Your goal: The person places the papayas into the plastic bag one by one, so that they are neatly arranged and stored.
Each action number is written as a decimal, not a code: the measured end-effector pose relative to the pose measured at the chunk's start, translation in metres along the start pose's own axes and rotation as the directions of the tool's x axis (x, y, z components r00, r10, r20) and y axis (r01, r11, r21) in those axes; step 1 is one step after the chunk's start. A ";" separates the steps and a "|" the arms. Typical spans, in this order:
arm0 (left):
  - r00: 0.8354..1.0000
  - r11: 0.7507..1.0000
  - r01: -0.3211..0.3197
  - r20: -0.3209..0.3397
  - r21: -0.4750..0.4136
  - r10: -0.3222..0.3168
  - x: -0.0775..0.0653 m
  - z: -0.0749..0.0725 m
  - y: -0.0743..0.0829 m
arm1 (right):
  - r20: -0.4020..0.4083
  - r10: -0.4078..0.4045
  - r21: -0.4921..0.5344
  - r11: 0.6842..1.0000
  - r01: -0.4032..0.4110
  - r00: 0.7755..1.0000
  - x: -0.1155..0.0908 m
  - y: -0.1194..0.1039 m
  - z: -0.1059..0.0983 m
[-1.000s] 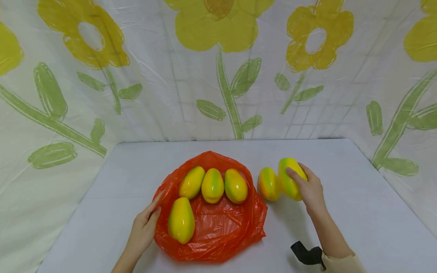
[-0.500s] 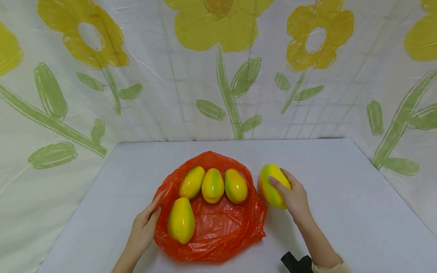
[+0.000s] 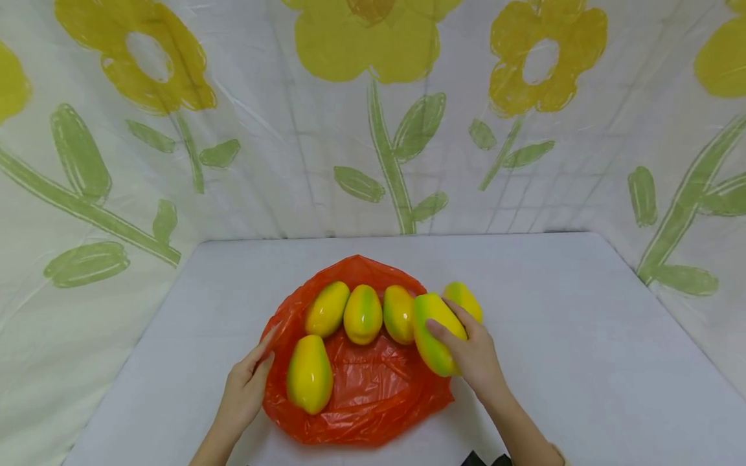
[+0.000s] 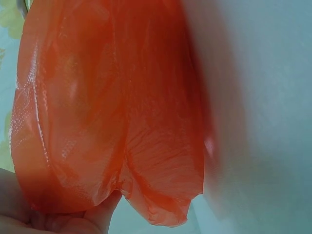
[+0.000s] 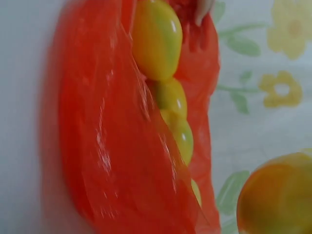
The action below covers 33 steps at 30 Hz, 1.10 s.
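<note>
A red plastic bag (image 3: 373, 385) lies spread wide on the table, with several glossy yellow-green papayas (image 3: 311, 375) inside. At its left side, my left hand (image 3: 245, 385) holds the rim; the left wrist view shows the thumb and fingers (image 4: 78, 222) pinching the thin plastic (image 4: 102, 97). My right hand (image 3: 474, 356) grips a papaya (image 3: 437, 333) over the bag's right edge, partly covering the bag's rightmost papaya. In the right wrist view the held papaya (image 5: 278, 197) appears at lower right, beside the bag (image 5: 112, 126). That view shows none of the right hand's fingers.
Another papaya (image 3: 464, 299) lies on the white table (image 3: 583, 336), right of the bag and partly behind my right hand. A curtain with yellow flowers (image 3: 367, 45) rises behind the table. A black object (image 3: 486, 459) shows by the right forearm.
My right hand has carried its papaya leftward, past the papaya on the table, to above the bag's right edge. The left hand has stayed on the rim.
</note>
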<state>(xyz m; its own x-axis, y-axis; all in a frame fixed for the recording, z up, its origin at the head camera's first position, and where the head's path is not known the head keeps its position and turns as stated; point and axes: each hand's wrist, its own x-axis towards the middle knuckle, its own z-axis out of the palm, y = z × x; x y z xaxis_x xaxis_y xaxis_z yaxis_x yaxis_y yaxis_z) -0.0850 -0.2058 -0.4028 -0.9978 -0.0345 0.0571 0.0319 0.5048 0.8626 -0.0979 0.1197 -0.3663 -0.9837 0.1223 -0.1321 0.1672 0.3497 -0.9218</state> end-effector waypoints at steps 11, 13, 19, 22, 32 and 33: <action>1.000 1.000 -0.022 -0.011 -0.006 0.022 -0.001 0.000 0.001 | 0.060 -0.031 0.022 0.999 0.030 0.998 -0.008 -0.003 0.034; 1.000 1.000 -0.023 -0.014 0.002 0.023 -0.001 0.000 0.001 | 0.073 -0.021 0.020 1.000 0.020 0.997 -0.009 -0.002 0.039; 1.000 1.000 0.002 -0.003 -0.001 -0.002 -0.001 0.000 0.001 | 0.113 0.012 -0.002 1.000 -0.012 0.994 -0.012 0.000 0.055; 1.000 1.000 0.000 0.004 -0.004 0.000 0.000 -0.001 0.000 | 0.142 0.002 0.003 1.000 -0.003 0.990 -0.015 0.001 0.063; 1.000 1.000 -0.009 -0.016 0.007 0.009 -0.003 0.000 0.001 | 0.220 0.016 0.068 0.997 -0.032 0.975 -0.021 0.011 0.086; 1.000 1.000 -0.010 -0.016 0.004 0.010 -0.003 0.000 0.001 | 0.220 0.016 0.067 0.997 -0.031 0.975 -0.021 0.012 0.089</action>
<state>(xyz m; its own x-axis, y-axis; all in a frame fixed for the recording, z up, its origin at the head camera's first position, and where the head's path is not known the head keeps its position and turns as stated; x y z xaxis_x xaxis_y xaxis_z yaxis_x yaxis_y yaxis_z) -0.0823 -0.2047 -0.4019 -0.9963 -0.0435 0.0737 0.0414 0.5088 0.8599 -0.0813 0.0387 -0.4066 -0.9714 -0.0797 -0.2237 0.1932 0.2824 -0.9396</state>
